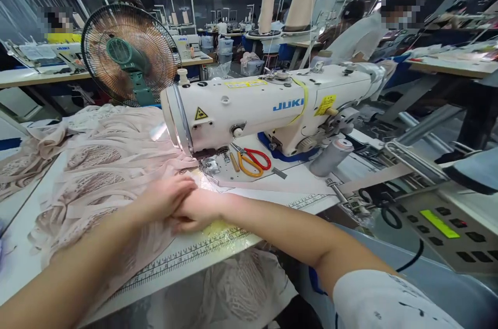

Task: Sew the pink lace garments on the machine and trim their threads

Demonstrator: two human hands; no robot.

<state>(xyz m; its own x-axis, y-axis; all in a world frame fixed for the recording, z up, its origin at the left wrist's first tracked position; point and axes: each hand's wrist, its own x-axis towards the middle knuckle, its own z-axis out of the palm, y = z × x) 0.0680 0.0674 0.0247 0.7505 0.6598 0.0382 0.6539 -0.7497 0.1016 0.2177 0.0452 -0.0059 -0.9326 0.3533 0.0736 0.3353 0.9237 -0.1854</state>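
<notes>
"Where does the cloth (128,137) lie?"
"On the bench (23,266), left of the sewing machine (249,106) and reaching under the left hand (167,196), its folds running sideways toward the machine."
"Which hand is nearer the machine?"
"The right hand (200,209), seemingly; the left overlaps it. Both sets of fingers look curled, though whether they grip cloth cannot be told."

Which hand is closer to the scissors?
Right. In the picture, the right hand lies below and left of the scissors; the left hand is farther left.
</notes>
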